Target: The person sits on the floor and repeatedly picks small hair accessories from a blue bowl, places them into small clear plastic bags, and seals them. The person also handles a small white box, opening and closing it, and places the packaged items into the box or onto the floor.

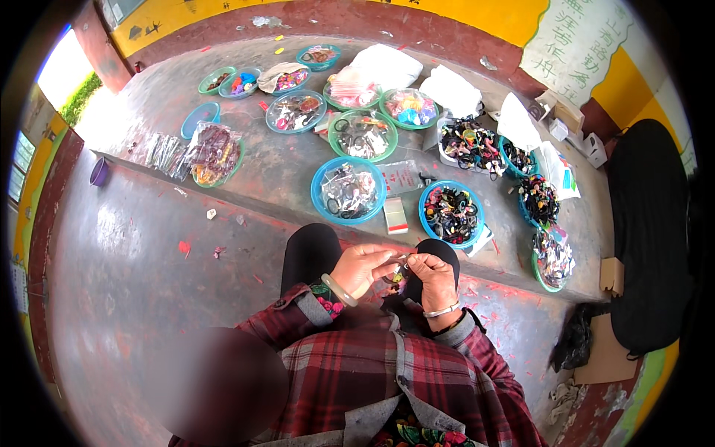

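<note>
Over my lap, my left hand [363, 270] and my right hand [434, 283] are close together, thumbs and fingers pinched at about the same height. Between them hangs a small bunch of hair ties [397, 280], dark with yellow and pink bits; its upper edge is partly hidden by my fingertips. Just ahead, on the raised ledge, a blue basket [422, 225] holds many black hair ties with coloured ornaments. Left of it, another blue basket [316, 198] contains clear packets. A white and red card box [395, 216] lies between these two baskets.
Several more baskets stand on the ledge [275, 167], among them a green basket [333, 150] and a heaped white container [447, 158]. White sacks [387, 65] lie behind. A clear packet pile [167, 155] is at left, a purple bowl [99, 172] on the floor. A long black case [650, 238] leans at right.
</note>
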A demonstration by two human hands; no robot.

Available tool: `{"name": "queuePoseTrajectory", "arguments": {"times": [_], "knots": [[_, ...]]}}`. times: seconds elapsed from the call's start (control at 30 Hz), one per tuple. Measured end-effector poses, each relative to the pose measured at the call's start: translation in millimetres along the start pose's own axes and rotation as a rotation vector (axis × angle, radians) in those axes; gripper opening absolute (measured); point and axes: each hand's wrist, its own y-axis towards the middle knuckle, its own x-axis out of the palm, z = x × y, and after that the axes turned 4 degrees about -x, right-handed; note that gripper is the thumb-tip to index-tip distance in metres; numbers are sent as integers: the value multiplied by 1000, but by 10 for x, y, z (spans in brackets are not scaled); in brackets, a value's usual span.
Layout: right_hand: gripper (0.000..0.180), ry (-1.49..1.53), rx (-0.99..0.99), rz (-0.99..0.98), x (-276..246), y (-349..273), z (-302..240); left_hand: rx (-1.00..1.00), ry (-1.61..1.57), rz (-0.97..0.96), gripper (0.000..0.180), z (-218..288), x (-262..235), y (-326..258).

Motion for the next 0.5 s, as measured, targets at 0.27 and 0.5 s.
{"name": "queuePoseTrajectory", "arguments": {"times": [0.27, 0.5], "knots": [[8, -14, 4, 46, -99, 51, 113, 26, -45, -83, 26, -20, 10, -13], [7, -175, -1, 120, -125, 69, 110, 65, -17, -42, 20, -52, 70, -34]]}}
